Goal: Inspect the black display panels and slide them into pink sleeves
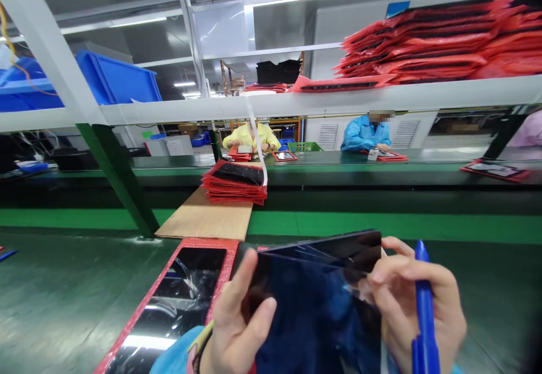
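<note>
Head view: left hand point(239, 317) upturned, right hand point(419, 292) curled (holding pen point(424, 312)), fingers clamped on panel point(317, 317).

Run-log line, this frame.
left hand: grips dark glossy panel, left edge | right hand: fingers at its right edge, plus blue pen | beside: second panel on red wrap | beyond: red-wrapped stack on wooden board

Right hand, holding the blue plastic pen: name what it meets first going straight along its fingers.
The right hand would meet the glossy black rectangular panel first, though depth there is unclear.
</note>
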{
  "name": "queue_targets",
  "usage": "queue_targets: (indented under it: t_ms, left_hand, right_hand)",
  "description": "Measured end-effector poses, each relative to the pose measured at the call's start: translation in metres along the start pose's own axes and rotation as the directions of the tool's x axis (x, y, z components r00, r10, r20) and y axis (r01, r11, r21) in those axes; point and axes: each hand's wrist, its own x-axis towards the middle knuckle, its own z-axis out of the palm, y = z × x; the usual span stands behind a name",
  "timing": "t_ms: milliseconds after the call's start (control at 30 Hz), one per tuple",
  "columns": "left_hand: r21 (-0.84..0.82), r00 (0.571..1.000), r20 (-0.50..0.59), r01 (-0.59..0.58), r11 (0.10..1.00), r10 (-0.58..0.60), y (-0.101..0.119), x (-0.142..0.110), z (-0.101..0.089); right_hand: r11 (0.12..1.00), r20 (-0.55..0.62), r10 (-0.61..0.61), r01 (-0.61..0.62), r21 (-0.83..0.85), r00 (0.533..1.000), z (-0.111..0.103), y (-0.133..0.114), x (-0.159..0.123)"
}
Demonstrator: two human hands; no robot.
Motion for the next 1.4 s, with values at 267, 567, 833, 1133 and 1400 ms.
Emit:
queue_targets:
  t_ms: [267,567,833,1133,1400]
  left_hand:
    - [-0.144,0.964,0.136,0.248,0.958,-0.229,0.015,-0.014,0.019]
    - [-0.075,0.955,0.219,0.219,0.973,-0.198,0.000,-0.020,0.016]
    - [-0.209,0.915,0.391,0.188,0.960,-0.094,0.006,0.000,0.009]
    - [-0.562,0.905,0.288,0.424,0.710,-0.312,0.011,0.035,0.014]
    - [-0.526,0.895,0.149,0.433,0.732,-0.421,-0.003,0.039,0.015]
  right_hand:
    - [0.930,0.047,0.285,-0.288,0.228,0.957,0.002,0.033,0.016]
    - [0.857,0.068,0.419,-0.419,0.300,0.905,0.008,0.042,0.019]
    - [0.860,0.102,0.423,-0.434,0.269,0.900,0.006,0.038,0.019]
    - [0.650,0.056,0.723,-0.705,0.283,0.689,0.008,0.026,0.021]
    - [0.542,-0.156,0.839,-0.771,0.336,0.522,0.012,0.024,0.024]
